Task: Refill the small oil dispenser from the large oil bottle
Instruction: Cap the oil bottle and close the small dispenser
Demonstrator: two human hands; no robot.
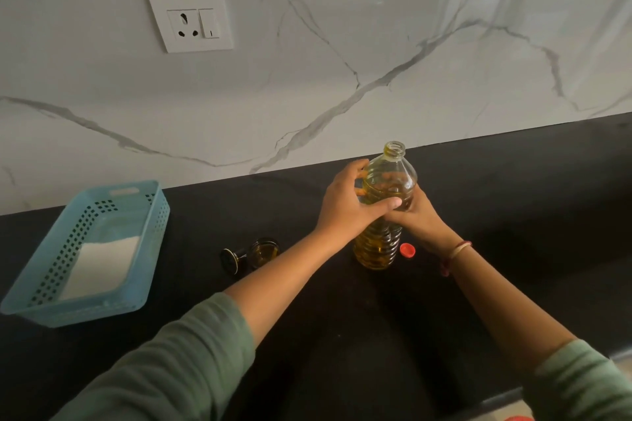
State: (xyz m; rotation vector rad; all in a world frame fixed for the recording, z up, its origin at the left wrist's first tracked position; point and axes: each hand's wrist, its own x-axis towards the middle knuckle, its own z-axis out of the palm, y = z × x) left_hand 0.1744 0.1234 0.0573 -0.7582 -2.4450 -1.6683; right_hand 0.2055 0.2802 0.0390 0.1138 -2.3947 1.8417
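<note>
Uncapped ribbed clear plastic oil bottle (383, 212) upright on black countertop (342, 335), left hand (345, 205) and right hand (419, 219) fingers wrapped around it, right grip partly hidden, probably closed.

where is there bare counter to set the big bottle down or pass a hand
Widest bare counter lies right of the red cap, back to the wall. Another patch sits between the blue basket and the dark lid beside the small oil dispenser. Crowded: dispenser, cap and the large oil bottle, gripped by left hand and right hand.
</note>
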